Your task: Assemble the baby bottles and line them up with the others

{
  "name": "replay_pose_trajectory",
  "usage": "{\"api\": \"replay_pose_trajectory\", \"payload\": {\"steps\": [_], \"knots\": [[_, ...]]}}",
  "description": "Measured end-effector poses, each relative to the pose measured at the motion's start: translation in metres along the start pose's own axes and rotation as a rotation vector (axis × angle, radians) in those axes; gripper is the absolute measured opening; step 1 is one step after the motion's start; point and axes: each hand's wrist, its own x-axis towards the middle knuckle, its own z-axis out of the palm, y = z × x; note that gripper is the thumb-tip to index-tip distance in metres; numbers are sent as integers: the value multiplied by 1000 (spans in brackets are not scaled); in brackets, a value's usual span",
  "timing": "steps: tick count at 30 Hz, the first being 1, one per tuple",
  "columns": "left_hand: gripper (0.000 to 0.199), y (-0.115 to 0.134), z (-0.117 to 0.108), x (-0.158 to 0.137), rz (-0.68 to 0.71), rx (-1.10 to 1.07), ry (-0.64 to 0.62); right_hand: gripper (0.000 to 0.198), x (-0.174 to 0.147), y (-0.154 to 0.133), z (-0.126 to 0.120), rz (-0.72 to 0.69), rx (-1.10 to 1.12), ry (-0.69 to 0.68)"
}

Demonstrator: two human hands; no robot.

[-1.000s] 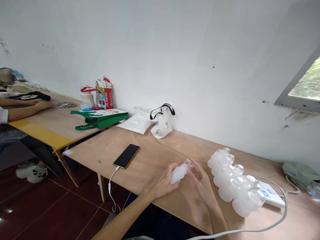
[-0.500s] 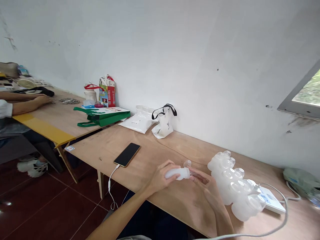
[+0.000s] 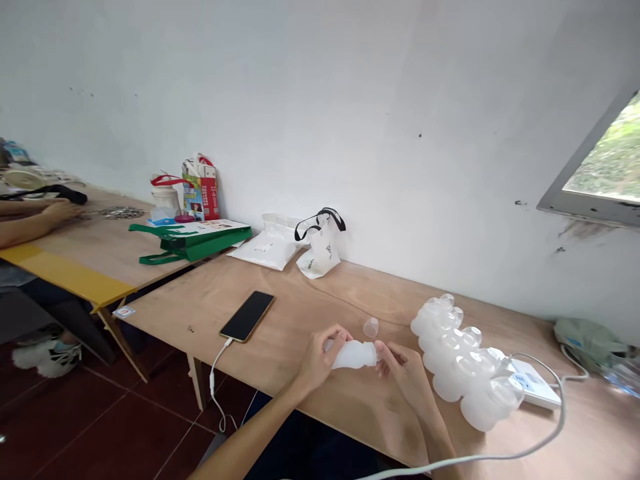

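Note:
My left hand [image 3: 320, 360] is wrapped round the base end of a translucent white plastic bottle [image 3: 353, 355], held on its side just above the table. At the bottle's neck, the thumb and fingers of my right hand [image 3: 406, 375] pinch the open end; any small part under those fingertips is hidden. A clear dome-shaped cap [image 3: 371, 327] lies on the table behind the bottle. To the right stand several similar white bottles [image 3: 450, 367] in a close cluster, with clear domed caps on top.
A black phone [image 3: 247, 316] on a white cable lies to the left. White bags [image 3: 320, 253] and a green bag [image 3: 200, 243] rest near the wall. A white box [image 3: 535, 387] and grey cable [image 3: 560, 427] are at right. Another person's hand [image 3: 60, 212] is at the far-left table.
My right hand has turned from flatter, stretched fingers to a pinch at the bottle's neck. The camera view has shifted a little to the right.

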Motion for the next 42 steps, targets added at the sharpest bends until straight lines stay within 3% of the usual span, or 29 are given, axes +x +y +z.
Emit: {"api": "replay_pose_trajectory", "payload": {"steps": [5, 10, 16, 21, 24, 27, 30, 35, 42], "knots": [[40, 12, -17, -2, 125, 69, -17, 70, -5, -4, 14, -21, -87, -35], [38, 20, -35, 4, 250, 125, 58, 45, -6, -8, 17, -69, 23, -75], [42, 14, -39, 5, 229, 98, 64, 36, -11, -12, 13, -102, 187, -201], [44, 11, -38, 5, 214, 61, 61, 34, -9, -11, 12, -141, 105, -132], [43, 14, -36, 3, 255, 86, 31, 51, -8, -12, 14, -166, 10, -81], [41, 16, -34, 3, 278, 107, 28, 37, -8, -15, 12, -139, 45, -135], [40, 16, -34, 3, 266, 93, 49, 36, -9, -18, 8, -110, 109, -226], [34, 13, -35, 3, 233, 36, 89, 32, -8, -13, 12, -139, 62, -147], [29, 5, -37, 3, 147, -111, 114, 35, -7, -6, 25, -128, 66, -163]]}}
